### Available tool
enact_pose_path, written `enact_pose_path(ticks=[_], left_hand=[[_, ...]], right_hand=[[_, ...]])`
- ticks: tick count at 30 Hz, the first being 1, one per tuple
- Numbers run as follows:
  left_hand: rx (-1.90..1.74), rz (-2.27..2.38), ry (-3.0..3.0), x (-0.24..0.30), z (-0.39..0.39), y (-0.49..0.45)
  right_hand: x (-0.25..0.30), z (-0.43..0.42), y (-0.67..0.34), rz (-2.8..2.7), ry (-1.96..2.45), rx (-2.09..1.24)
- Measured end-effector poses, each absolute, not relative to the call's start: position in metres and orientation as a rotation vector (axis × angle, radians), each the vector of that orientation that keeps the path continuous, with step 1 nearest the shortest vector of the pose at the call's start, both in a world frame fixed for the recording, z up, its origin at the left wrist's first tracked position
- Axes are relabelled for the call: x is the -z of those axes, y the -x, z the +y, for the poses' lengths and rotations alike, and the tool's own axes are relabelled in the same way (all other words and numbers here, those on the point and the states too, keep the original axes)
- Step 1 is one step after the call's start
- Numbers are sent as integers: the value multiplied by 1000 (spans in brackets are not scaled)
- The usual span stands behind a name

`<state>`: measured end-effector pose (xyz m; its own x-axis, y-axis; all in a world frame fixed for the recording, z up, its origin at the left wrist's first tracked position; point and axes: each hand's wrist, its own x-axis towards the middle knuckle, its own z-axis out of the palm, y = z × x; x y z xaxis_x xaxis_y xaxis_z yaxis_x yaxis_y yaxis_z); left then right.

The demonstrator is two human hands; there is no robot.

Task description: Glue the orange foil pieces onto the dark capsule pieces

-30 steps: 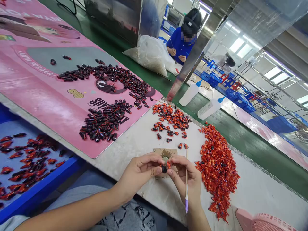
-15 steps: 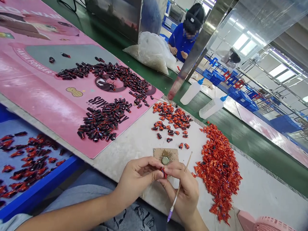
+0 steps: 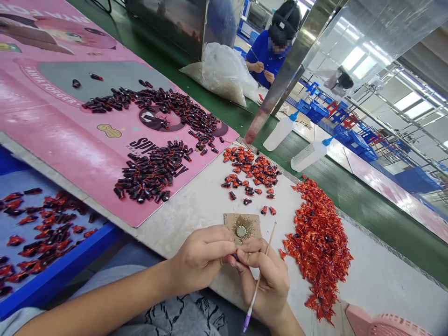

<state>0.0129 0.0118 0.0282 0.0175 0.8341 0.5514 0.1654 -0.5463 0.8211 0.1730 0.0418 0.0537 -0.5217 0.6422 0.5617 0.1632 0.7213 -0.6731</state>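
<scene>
Between the fingertips of my left hand and my right hand is a small red and dark plastic piece, mostly hidden by the fingers. Both hands are closed on it. A thin stick tool with a purple end also lies in my right hand, its tip pointing up and away. Just beyond the fingers, a bottle cap rests on a stained cardboard square. Right of my right hand spreads a large heap of red pieces.
Red and black pieces lie beyond the cardboard. Black pieces cover part of a pink printed mat. A blue tray is at lower left, a pink fan at lower right. Two bottles stand behind; a co-worker sits opposite.
My left fingers have shifted and folded closer round the piece, which has turned and shows less. The stick has tilted slightly in my right hand. The co-worker's hands have moved.
</scene>
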Motion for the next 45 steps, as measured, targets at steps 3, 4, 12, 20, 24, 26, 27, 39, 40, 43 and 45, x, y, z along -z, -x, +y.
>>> enact_pose_path(ticks=[3,4,12,20,24,26,27,39,40,43,45], left_hand=[[-1548,1061,-1620,-27,13,-11],[-1545,1072,-1588,-27,13,-10],[-1489,1020,-1544,-22,15,-11],[-1271,867,-1228,-30,16,-14],[-1223,825,-1069,-31,17,-14],[-1210,817,-1007,-31,17,-15],[-1208,814,-978,-31,17,-15],[-1134,741,-515,-35,14,-28],[-1110,741,-479,-35,14,-32],[-1072,725,-402,-35,13,-40],[-1070,715,-361,-36,13,-44]], right_hand=[[-54,44,-175,-2063,603,-717],[-54,45,-175,-2061,598,-713],[-53,45,-175,-2075,587,-659],[-56,45,-178,-2112,622,-635],[-56,45,-179,-2117,629,-620],[-56,45,-179,-2118,626,-622],[-56,45,-179,-2118,626,-624],[-55,44,-176,-2130,638,-561],[-54,44,-175,-2130,643,-541],[-49,43,-172,-2125,647,-498],[-45,42,-171,-2105,651,-483]])
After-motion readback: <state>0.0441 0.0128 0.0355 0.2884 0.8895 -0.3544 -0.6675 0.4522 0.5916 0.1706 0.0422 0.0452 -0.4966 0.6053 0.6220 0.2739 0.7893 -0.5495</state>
